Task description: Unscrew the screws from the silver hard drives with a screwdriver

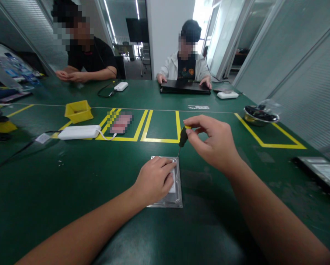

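The hard drive [172,198] is laid flat on the green surface [98,198], about midway from side to side, well apart from the far edge and the right edge. It is covered and steadied from above by the left hand [155,178], whose fingers are rested over it and not wrapped around it. In the right hand, [213,141] the screwdriver [183,137] is pinched between thumb and fingers, near the top of its handle. Its tip is held at the drive's far right corner (whether anything is engaged there cannot be told). The drive can be judged stiff and rather heavy, with smooth metal which may slide, and probably fragile against knocks. It is best grasped by its two long sides, the screwdriver by its thick handle.
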A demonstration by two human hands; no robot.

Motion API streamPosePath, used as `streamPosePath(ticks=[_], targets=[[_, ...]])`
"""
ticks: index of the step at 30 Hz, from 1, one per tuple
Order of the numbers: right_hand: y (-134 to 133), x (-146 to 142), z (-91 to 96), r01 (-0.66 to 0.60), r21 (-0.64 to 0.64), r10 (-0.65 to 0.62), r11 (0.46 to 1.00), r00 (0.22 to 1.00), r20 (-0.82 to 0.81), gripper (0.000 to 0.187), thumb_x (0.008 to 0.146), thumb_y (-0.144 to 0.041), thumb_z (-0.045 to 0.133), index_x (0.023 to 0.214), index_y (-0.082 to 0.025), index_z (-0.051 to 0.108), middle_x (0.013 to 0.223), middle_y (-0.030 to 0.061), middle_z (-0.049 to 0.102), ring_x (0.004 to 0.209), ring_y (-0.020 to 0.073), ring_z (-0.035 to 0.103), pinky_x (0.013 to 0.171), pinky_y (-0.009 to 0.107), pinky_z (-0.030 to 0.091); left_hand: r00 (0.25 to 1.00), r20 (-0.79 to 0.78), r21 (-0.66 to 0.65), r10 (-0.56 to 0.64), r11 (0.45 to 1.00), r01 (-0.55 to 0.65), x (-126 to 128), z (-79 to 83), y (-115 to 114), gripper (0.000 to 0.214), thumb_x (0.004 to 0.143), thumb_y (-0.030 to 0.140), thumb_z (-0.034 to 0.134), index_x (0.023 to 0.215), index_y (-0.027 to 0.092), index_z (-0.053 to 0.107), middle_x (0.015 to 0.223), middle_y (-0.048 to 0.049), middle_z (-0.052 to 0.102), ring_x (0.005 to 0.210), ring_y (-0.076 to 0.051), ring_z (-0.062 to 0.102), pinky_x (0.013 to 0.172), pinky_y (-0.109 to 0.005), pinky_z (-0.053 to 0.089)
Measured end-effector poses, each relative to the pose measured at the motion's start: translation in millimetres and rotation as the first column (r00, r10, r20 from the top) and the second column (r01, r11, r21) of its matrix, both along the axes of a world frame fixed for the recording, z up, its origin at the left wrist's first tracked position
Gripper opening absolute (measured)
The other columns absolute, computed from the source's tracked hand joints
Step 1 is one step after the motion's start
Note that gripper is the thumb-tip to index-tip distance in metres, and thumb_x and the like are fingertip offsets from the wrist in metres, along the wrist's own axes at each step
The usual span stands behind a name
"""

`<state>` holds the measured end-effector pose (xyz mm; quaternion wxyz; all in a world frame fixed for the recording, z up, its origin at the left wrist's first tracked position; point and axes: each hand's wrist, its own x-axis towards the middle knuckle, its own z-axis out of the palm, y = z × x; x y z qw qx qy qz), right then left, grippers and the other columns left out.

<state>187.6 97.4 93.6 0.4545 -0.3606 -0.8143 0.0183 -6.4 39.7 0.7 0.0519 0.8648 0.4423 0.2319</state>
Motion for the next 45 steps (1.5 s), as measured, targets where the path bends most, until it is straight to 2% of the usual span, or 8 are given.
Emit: streamPosePath(ticks=[3,8,15,22,28,33,36,45], targets=[[1.1,0.3,-0.2,0.007,-0.013,-0.007,1.0,1.0,0.022,0.017,0.083,-0.013,0.061,0.099,-0.017,0.063,0.094,0.0025,0.069,0.08,0.0143,0.064,0.069,0.025,0.052,1.0,-0.002,-0.002,-0.004,1.0,0.004,0.5,1.1,0.0,0.035,0.092,0.02,0.049,0.122,0.016,0.065,0.116,-0.0084,0.067,0.105,-0.025,0.058,0.096,-0.044,0.048],[3.4,1.9,0.3,0.035,0.042,-0.038,0.999,0.995,0.088,0.006,0.085,-0.022,0.065,0.09,-0.018,0.063,0.088,0.0023,0.064,0.076,0.0151,0.059,0.07,0.028,0.048,1.0,0.003,-0.004,-0.003,1.0,0.003,1.3,2.1,0.0,0.034,0.092,0.019,0.049,0.122,0.016,0.065,0.115,-0.0089,0.067,0.105,-0.025,0.058,0.096,-0.045,0.048],[1.6,1.5,2.1,0.066,0.083,-0.077,0.994,0.988,0.136,0.014,0.086,-0.032,0.067,0.087,-0.018,0.063,0.079,0.0021,0.06,0.074,0.0158,0.054,0.068,0.03,0.042,1.0,0.003,-0.006,-0.005,1.0,0.005,1.0,2.1,-0.5,0.033,0.092,0.021,0.05,0.122,0.017,0.065,0.116,-0.0079,0.067,0.105,-0.025,0.058,0.097,-0.044,0.047],[2.3,2.2,2.4,0.063,0.083,-0.075,0.995,0.986,0.15,0.007,0.086,-0.023,0.063,0.09,-0.018,0.066,0.086,0.0039,0.065,0.076,0.0163,0.057,0.07,0.03,0.044,1.0,0.005,0.005,-0.006,1.0,0.006,0.7,1.5,0.2,0.033,0.092,0.02,0.05,0.121,0.017,0.065,0.115,-0.008,0.068,0.104,-0.025,0.058,0.096,-0.044,0.047],[0.0,1.6,2.9,-0.003,0.036,-0.001,0.999,0.994,0.108,0.015,0.086,-0.014,0.055,0.096,-0.019,0.066,0.094,0.0034,0.068,0.082,0.017,0.062,0.078,0.031,0.048,1.0,0.008,0.011,-0.009,1.0,0.009,0.8,1.0,0.4,0.033,0.093,0.021,0.05,0.122,0.016,0.065,0.115,-0.0083,0.068,0.105,-0.025,0.059,0.096,-0.044,0.048],[0.7,0.9,3.9,0.037,0.033,-0.04,0.999,0.992,0.119,0.005,0.085,-0.023,0.065,0.088,-0.018,0.064,0.087,0.0035,0.063,0.082,0.0173,0.06,0.074,0.031,0.047,1.0,0.002,0.001,-0.005,1.0,0.005,1.0,1.7,0.2,0.033,0.093,0.022,0.05,0.122,0.017,0.065,0.116,-0.0085,0.068,0.105,-0.026,0.059,0.095,-0.045,0.048],[2.3,1.9,2.3,0.07,0.064,-0.077,0.995,0.991,0.109,0.005,0.083,-0.02,0.066,0.082,-0.019,0.061,0.084,0.0029,0.063,0.082,0.0181,0.059,0.074,0.031,0.047,1.0,0.012,0.005,-0.01,1.0,0.01,0.8,1.6,-0.3,0.033,0.093,0.021,0.05,0.122,0.017,0.065,0.115,-0.0087,0.068,0.105,-0.025,0.059,0.095,-0.045,0.048],[2.0,3.6,-0.3,0.045,-0.029,-0.044,0.999,0.999,0.023,0.018,0.082,-0.016,0.066,0.1,-0.019,0.066,0.099,0.0024,0.071,0.085,0.0178,0.068,0.079,0.033,0.054,1.0,0.003,-0.005,-0.005,1.0,0.005,1.1,2.3,-0.3,0.033,0.094,0.023,0.049,0.122,0.017,0.065,0.116,-0.0081,0.068,0.105,-0.026,0.059,0.096,-0.045,0.048]])
